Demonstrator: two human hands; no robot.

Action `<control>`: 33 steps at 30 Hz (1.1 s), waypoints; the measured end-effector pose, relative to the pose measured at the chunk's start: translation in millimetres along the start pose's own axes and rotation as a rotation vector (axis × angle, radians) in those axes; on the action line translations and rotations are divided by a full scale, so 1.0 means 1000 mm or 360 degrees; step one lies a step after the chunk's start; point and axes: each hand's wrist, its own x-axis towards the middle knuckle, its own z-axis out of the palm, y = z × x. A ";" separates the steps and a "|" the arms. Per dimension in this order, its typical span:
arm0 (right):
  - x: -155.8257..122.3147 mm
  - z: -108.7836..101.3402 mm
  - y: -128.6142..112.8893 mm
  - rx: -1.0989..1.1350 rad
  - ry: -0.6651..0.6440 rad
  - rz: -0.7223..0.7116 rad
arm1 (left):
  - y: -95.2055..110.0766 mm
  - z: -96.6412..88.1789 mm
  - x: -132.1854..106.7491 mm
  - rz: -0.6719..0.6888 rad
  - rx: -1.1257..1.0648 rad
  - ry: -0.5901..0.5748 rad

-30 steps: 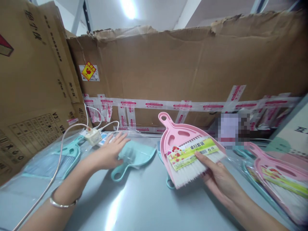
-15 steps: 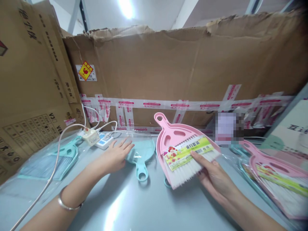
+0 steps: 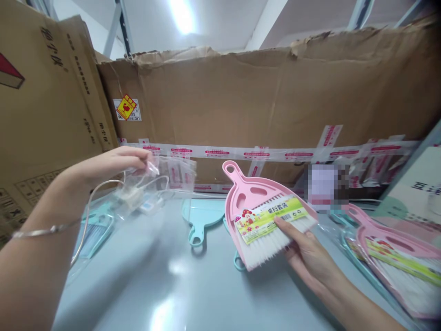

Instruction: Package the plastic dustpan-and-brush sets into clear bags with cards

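Observation:
My left hand (image 3: 127,158) is raised at the left, its fingers pinched on a clear plastic bag (image 3: 181,177) that hangs open to the right. My right hand (image 3: 306,255) grips a pink dustpan (image 3: 253,184) together with its white-bristled brush (image 3: 265,248), thumb on the yellow-green printed label (image 3: 270,218). The dustpan is tilted, handle up and to the left. On the table beyond, between the hands, lies a teal dustpan (image 3: 203,211) with its ring handle toward me. Part of another teal ring handle (image 3: 239,262) shows beneath the pink dustpan.
A teal dustpan and brush (image 3: 98,230) in plastic lie at the left, crossed by a white cable (image 3: 82,225). Pink sets (image 3: 396,243) in plastic lie at the right. A large cardboard box (image 3: 213,96) walls off the back; another carton (image 3: 44,115) stands left.
My left hand has lifted off the table to the upper left, drawing up the clear plastic bag. The right hand and pink dustpan stay nearly in place.

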 end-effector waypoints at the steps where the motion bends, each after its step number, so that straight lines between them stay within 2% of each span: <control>1: 0.000 0.001 -0.001 0.0019 0.0010 0.0001 | 0.001 0.003 0.012 0.0090 -0.0128 -0.0315; 3: -0.001 0.002 -0.003 0.0050 0.0013 -0.0006 | 0.005 0.021 0.038 0.0192 -0.0166 -0.0851; 4: -0.001 0.002 -0.004 0.0061 0.0005 -0.0008 | 0.007 0.035 0.050 0.0202 -0.0119 -0.0989; 6: -0.001 0.003 -0.004 0.0069 -0.0006 -0.0011 | 0.010 0.065 0.068 0.0203 0.0008 -0.1039; 8: -0.001 0.002 -0.003 0.0064 -0.0010 -0.0009 | 0.012 0.089 0.075 0.0188 0.0114 -0.0884; 10: -0.001 0.001 -0.001 0.0047 -0.0010 0.0001 | 0.016 0.102 0.069 0.0140 0.0206 -0.0623; 12: -0.001 0.001 0.001 0.0026 -0.0015 0.0019 | 0.024 0.107 0.051 0.0073 0.0285 -0.0367; 14: -0.001 0.001 0.004 0.0009 -0.0026 0.0028 | 0.038 0.111 0.024 0.0033 0.0352 -0.0220; 15: -0.001 0.000 0.005 0.0001 -0.0039 0.0025 | 0.048 0.114 0.010 0.0035 0.0393 -0.0198; 18: -0.002 0.000 0.009 -0.0051 -0.0101 0.0005 | 0.079 0.129 -0.025 0.0016 0.0492 -0.0329; 20: -0.002 -0.001 0.010 -0.0084 -0.0128 -0.0015 | 0.095 0.141 -0.036 -0.0012 0.0549 -0.0391; 22: -0.001 -0.001 0.010 -0.0101 -0.0130 -0.0024 | 0.101 0.149 -0.037 -0.0022 0.0573 -0.0416; 27: -0.001 -0.003 0.007 -0.0138 -0.0131 -0.0006 | 0.090 0.149 -0.033 -0.0012 0.0565 -0.0435; 33: -0.004 0.000 0.011 -0.0173 -0.0207 0.0044 | 0.071 0.140 -0.037 -0.0039 0.0594 -0.0313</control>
